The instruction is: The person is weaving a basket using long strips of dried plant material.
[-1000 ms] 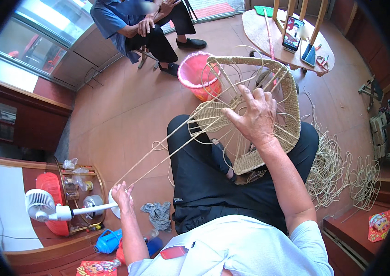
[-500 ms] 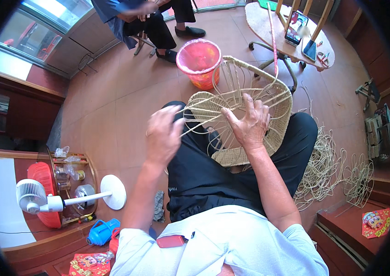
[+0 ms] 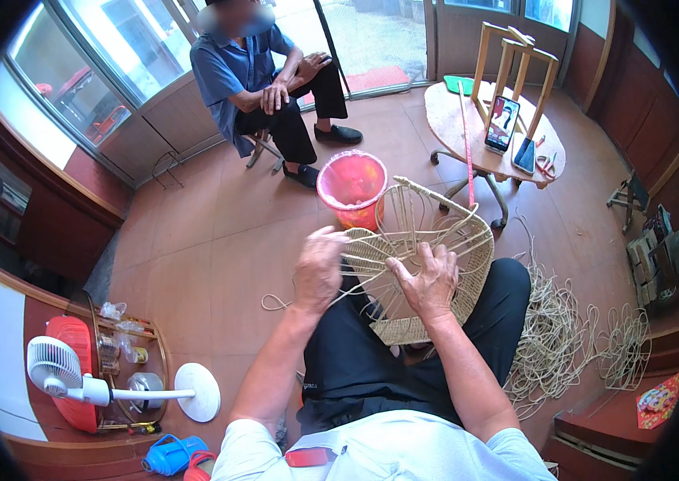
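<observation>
Between my knees stands a tan woven cord piece (image 3: pixel 476 276), with a dense, curved woven band and thin loose cords (image 3: pixel 371 255) strung across its open middle. At its left side my left hand (image 3: pixel 319 272) pinches a cord; the fingers are slightly blurred. A loose cord loop (image 3: pixel 275 302) hangs out to the left of that hand. Over the middle, my right hand (image 3: pixel 430 282) presses on the gathered strands, thumb and fingers gripping them. What lies under its palm is hidden.
A red bucket (image 3: pixel 351 180) stands just beyond the woven piece. Tangled cord (image 3: pixel 560 337) covers the floor at right. Another person (image 3: pixel 247 100) sits far left. A small table (image 3: pixel 444 120) holds phones and a wooden frame. A white fan (image 3: pixel 195 393) is at left.
My view has tilted up, showing more of the seated person and the doorway. My left hand has moved right, closer to the woven piece. The right hand stays on the strands.
</observation>
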